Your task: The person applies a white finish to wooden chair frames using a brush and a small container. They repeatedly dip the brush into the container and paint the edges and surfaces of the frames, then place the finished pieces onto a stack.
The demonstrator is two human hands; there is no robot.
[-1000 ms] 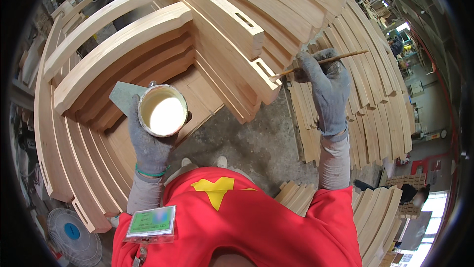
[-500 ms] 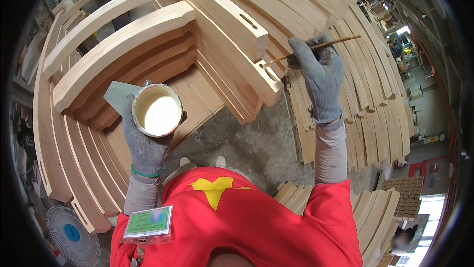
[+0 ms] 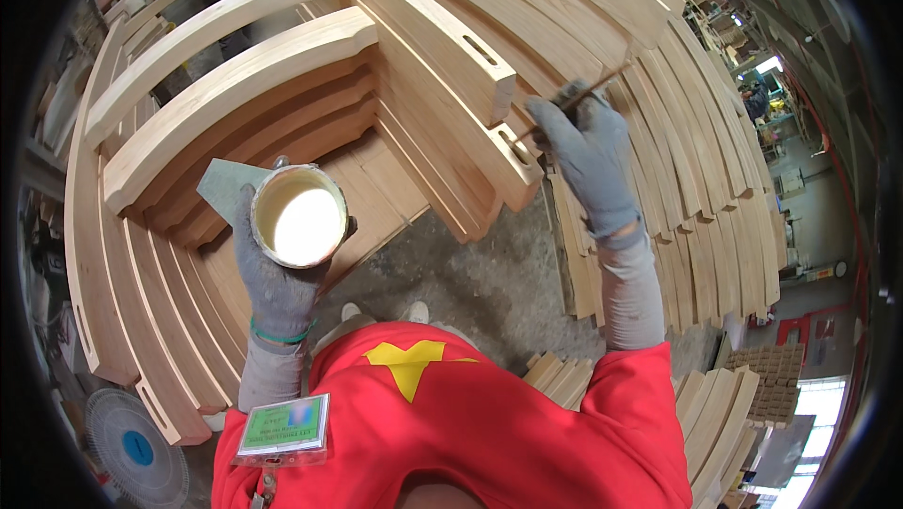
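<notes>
My left hand (image 3: pixel 275 274), in a grey glove, is wrapped round a round cup (image 3: pixel 324 253) of white liquid that looks like glue. A flat grey plate (image 3: pixel 226 187) sticks out beside the cup on its left; whether the hand grips it as well I cannot tell. My right hand (image 3: pixel 594 156), also gloved, is closed on a thin wooden stick (image 3: pixel 588 95). The stick's lower tip is at the slot in the end of a pale wooden rail (image 3: pixel 508 166). Just above it, another slotted rail (image 3: pixel 484 57) belongs to the same stack of curved frames.
Curved wooden frame pieces (image 3: pixel 226 76) are stacked at the left around my left hand. Layered wooden slats (image 3: pixel 696 151) rise in piles at the right, with more slats (image 3: pixel 715 424) below. A fan (image 3: pixel 141 448) stands at the lower left. Concrete floor (image 3: pixel 442 274) shows between the stacks.
My right hand has shifted left and a little down, and the stick now tilts more steeply in the rail's slot. The left hand and cup have stayed nearly in place.
</notes>
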